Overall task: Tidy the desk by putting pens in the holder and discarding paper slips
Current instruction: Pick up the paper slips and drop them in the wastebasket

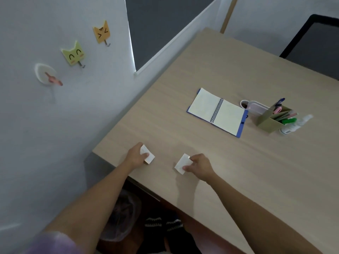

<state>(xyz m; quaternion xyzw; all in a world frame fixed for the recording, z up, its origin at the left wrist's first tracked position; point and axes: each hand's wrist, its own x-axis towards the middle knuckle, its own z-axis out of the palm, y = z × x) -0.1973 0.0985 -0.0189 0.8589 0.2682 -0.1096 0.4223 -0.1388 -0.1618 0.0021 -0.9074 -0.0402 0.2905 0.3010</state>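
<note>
Pinching one slip (149,157) in the left hand (136,155) and another slip (181,164) in the right hand (199,166) at the worktop's (211,70) near-left edge, keep both grips firm and carry them to what looks like a bin (121,217) below.

one view only, from a camera on the person's head, looking forward and steeply down across the desk (211,162), tilted so the desk edges run on a slant. both forearms reach in from the bottom edge. the wall (55,125) fills the left side, close by; the notebook (217,112) lies farther off.
</note>
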